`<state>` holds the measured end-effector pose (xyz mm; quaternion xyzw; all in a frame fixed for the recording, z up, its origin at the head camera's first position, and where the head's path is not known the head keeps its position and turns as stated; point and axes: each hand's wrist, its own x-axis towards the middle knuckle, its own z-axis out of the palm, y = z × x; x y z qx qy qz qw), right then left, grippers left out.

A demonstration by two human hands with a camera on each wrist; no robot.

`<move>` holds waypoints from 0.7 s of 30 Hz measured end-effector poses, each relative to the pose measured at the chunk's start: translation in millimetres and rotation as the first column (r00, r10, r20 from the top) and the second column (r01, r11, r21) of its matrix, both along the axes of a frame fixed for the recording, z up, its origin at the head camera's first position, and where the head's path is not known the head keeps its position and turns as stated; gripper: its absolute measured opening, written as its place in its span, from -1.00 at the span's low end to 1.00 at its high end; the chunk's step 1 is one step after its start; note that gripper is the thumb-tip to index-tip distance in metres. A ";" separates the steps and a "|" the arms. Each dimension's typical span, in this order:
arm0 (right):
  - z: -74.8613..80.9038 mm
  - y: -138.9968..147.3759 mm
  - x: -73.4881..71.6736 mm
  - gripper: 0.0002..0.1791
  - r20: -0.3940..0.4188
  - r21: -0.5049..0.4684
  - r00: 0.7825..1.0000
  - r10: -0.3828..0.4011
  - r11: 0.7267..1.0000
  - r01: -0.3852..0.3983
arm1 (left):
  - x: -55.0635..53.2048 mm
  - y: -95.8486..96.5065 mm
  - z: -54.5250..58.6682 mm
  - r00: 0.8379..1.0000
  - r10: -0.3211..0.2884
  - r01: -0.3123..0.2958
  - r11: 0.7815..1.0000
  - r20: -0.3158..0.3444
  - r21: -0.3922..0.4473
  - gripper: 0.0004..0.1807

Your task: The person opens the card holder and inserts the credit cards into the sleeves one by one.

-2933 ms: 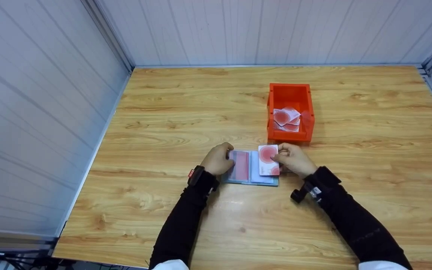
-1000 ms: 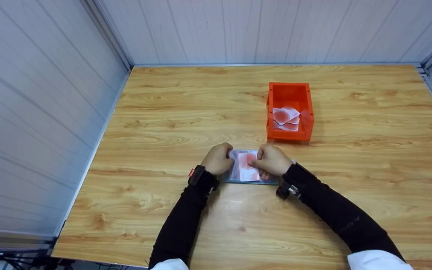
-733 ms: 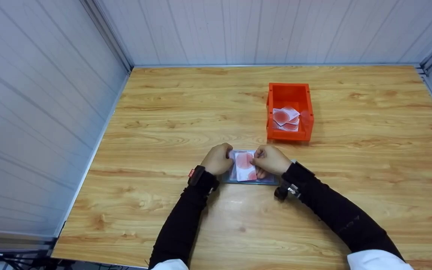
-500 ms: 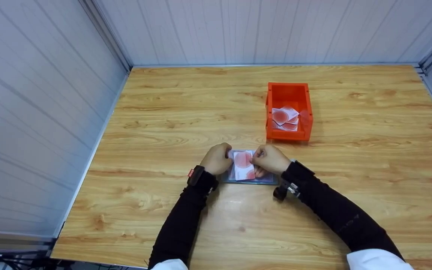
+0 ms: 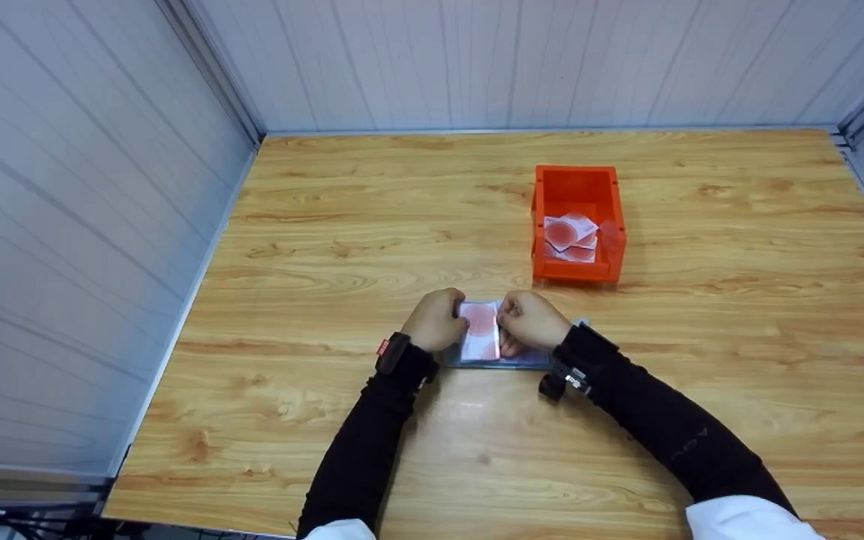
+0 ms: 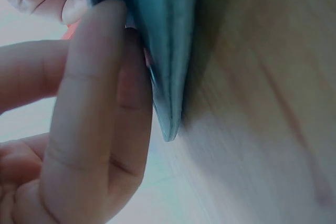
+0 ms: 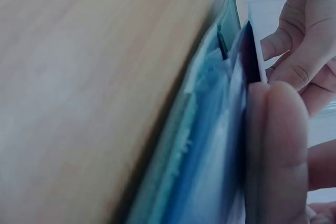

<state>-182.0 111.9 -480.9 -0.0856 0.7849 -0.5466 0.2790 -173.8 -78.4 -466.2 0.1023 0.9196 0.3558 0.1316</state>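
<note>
fingers of the left hand (image 5: 434,321) clamp the left side of the card holder (image 5: 523,361), likely soft and floppy, open on the worktop (image 5: 372,225); over its left half is the card (image 5: 480,335), probably light, stiffish and slick, best held by the right edge, where the right hand (image 5: 534,321) pinches it.

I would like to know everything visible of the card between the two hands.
The card looks thin and rectangular, white with a pale red circle and a reddish lower right corner. It is over the left side of the open booklet. The right hand pinches its right edge; whether the left hand touches it is unclear.
</note>
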 end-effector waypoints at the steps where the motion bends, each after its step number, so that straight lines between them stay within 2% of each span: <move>1: -0.3 -0.3 -0.2 -0.89 -0.004 -0.001 1.000 0.003 1.000 -0.003 | -0.1 0.1 -0.1 1.000 -0.003 0.003 1.000 -0.009 -0.004 -0.57; 5: -0.5 -1.6 -0.2 -0.89 -0.012 0.020 1.000 0.002 1.000 -0.001 | -0.8 0.4 -0.6 0.999 -0.023 0.022 1.000 -0.041 -0.012 -0.75; 8: -0.1 -0.6 0.5 -0.90 -0.022 0.045 1.000 0.011 0.999 -0.010 | -0.7 0.5 -1.0 0.999 -0.030 0.030 1.000 -0.038 0.000 -0.83; 15: 2.3 9.1 1.5 -0.91 -0.048 0.108 0.999 0.023 0.994 -0.018 | 1.2 0.8 -1.0 0.999 -0.017 0.016 0.999 -0.033 -0.029 -0.52; 21: 2.3 18.3 1.8 -0.89 -0.063 0.094 0.997 0.048 0.995 -0.042 | 5.9 4.4 -2.0 0.997 0.003 -0.010 0.996 -0.073 -0.093 -0.44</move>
